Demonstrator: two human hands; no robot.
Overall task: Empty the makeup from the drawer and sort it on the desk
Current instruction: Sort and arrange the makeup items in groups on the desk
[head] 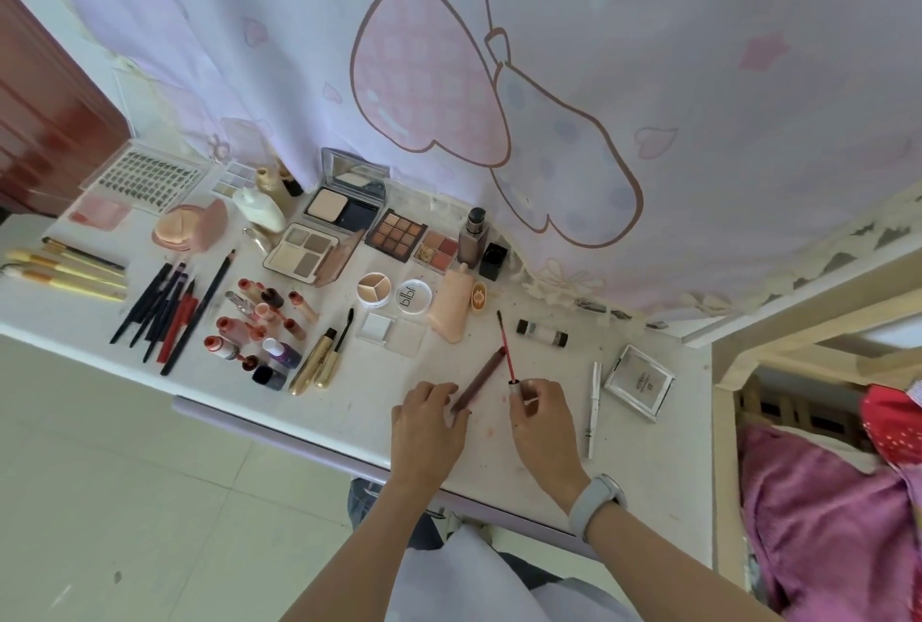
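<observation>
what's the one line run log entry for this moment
left hand: holds brown tube | right hand: pinches red wand | stage: tube uncapped over desk

**Person: visible body and clothing**

Two bare forearms, no sleeves reaching the wrists. Left hand (430, 427): no rings or bands discernible. Right hand (541, 422): likewise unadorned. Right wrist: one pale grey watch (596, 504) with a smooth rounded band and a small case at the outer side. Torso: white garment (464, 576), loose fabric. Legs: blue denim (364, 501), partly visible beneath the desk edge.
</observation>
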